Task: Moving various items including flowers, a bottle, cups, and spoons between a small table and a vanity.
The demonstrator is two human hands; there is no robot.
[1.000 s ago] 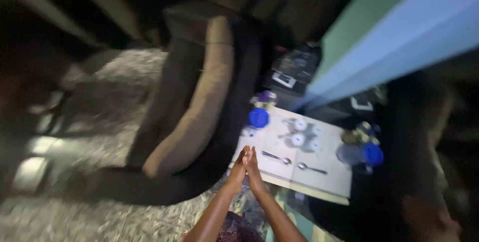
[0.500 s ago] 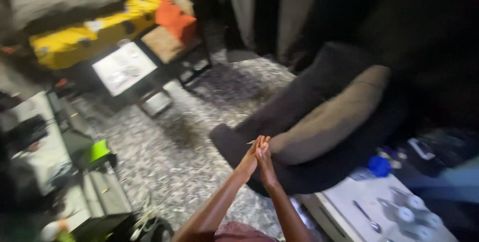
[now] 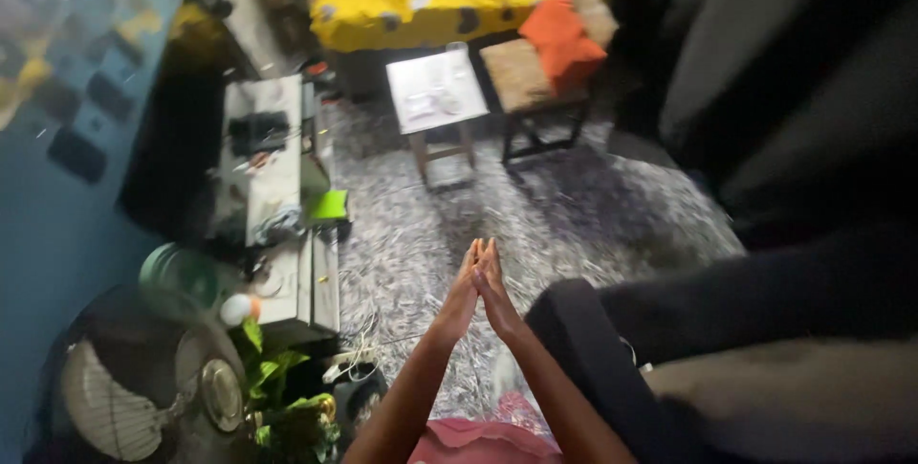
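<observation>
- Nearest the camera: a strip of pink garment at the bottom edge, with 2 bare forearms rising from it toward the middle of the view.
- Left hand and right hand: palms pressed flat together, fingers straight and pointing away from the body. Both hands are flat and extended, gripping nothing; each touches only the other.
- The joined hands hang above the speckled grey rug; no contact with it visible.
- Just right of the right forearm: the dark arm of a sofa with a tan cushion toward the bottom right corner. The forearm passes close beside the sofa arm; cannot tell if they touch.
- Bottom left corner: a round fan with a wire grille, and a green leafy plant beside it.
- Left of the hands, along the rug's left edge: a low cabinet carrying dark clutter, too blurred to identify; a bright green item sits at its right edge.
- Cables lie on the rug near the plant.
- Blue wall runs along the left side.
- Farther, past the rug's middle: a small white-topped worktop on wooden legs.
- Just right of the worktop: a woven stool with an orange cloth draped on its right edge.
- Farthest: a yellow patterned couch along the top edge.
</observation>
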